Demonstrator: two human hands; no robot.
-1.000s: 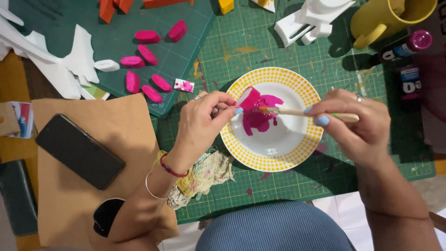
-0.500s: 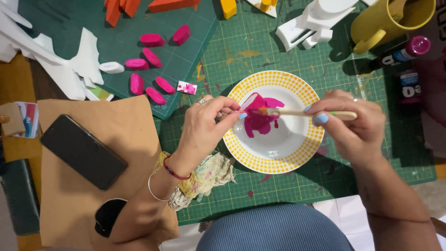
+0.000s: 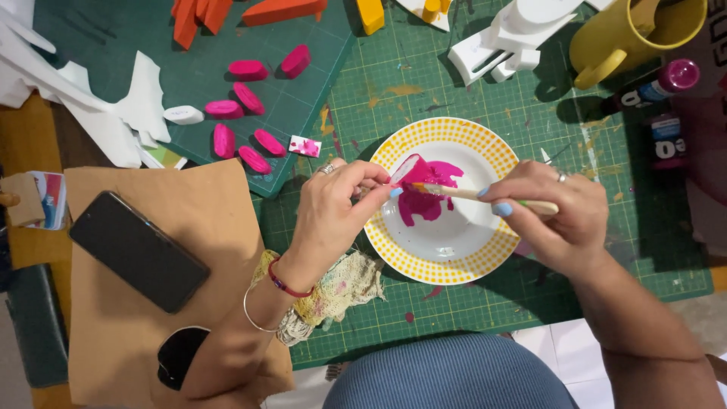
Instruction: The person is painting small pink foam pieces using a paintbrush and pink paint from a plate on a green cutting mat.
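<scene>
Tabletop [image 3: 34, 148] of yellow-brown wood, covered at centre by a paint-flecked green cutting mat [image 3: 485, 91], with brown paper [image 3: 219, 227] at lower left under a black phone [image 3: 138, 251]. On the mat sits a yellow-rimmed plate [image 3: 443, 261] smeared with magenta paint. Left hand [image 3: 333, 208] pinches a small pink-painted piece [image 3: 407, 170] over the plate; right hand [image 3: 556, 216] grips a paintbrush [image 3: 485, 196] touching it. At upper right — a yellow mug [image 3: 628, 34] and a dark paint bottle [image 3: 657, 87] with a magenta cap. Pink pieces [image 3: 250, 113] lie upper left.
</scene>
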